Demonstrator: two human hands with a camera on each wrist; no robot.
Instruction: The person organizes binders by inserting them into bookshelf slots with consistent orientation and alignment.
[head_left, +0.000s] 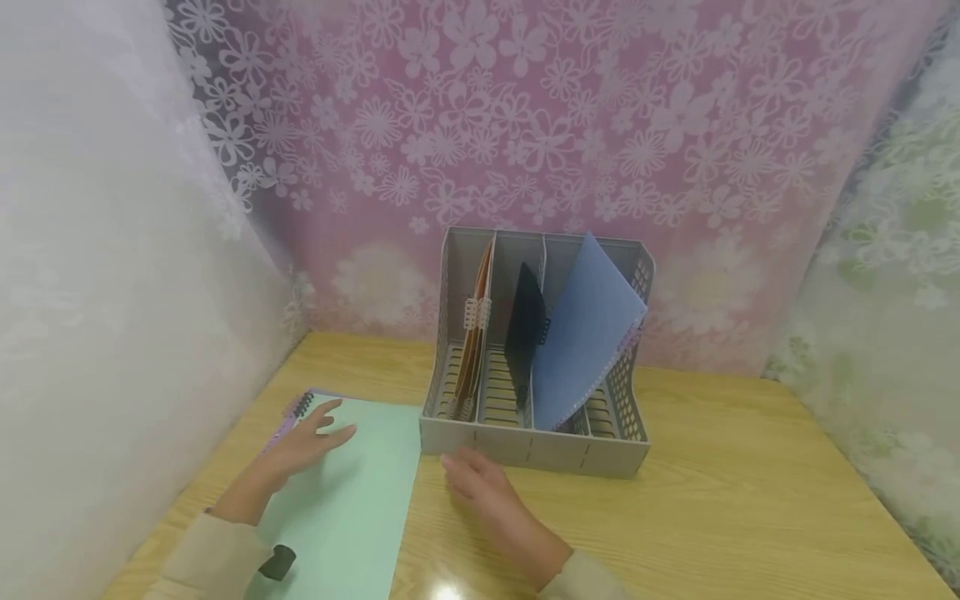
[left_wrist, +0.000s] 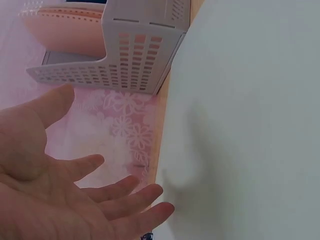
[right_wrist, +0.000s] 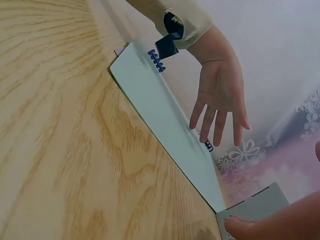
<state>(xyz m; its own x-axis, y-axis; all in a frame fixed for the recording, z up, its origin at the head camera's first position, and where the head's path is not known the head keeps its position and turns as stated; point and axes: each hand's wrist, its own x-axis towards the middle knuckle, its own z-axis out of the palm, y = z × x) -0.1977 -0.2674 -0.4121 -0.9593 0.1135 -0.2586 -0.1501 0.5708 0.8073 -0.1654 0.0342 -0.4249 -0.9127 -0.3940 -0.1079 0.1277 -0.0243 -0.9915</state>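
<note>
My left hand (head_left: 300,450) is spread above a mint-green binder notebook (head_left: 360,492) lying on the table at left, a shadow falling on its cover. In the left wrist view the fingers of that hand (left_wrist: 70,190) are parted and the palm holds nothing. A dark coil binding (head_left: 303,404) shows at the notebook's far left corner, with a purple edge beneath. My right hand (head_left: 498,508), fingers loosely extended, is just before the front wall of a grey file organizer (head_left: 555,454), holding nothing. The notebook's far right corner reaches the organizer's front left.
Upright in the organizer stand orange-brown notebooks (head_left: 470,358) at left, a black one (head_left: 527,325) in the middle and a blue one (head_left: 588,333) leaning right. Patterned cloth (head_left: 510,125) hangs behind the wooden table (head_left: 750,483); a pale cloth (head_left: 112,292) borders the left.
</note>
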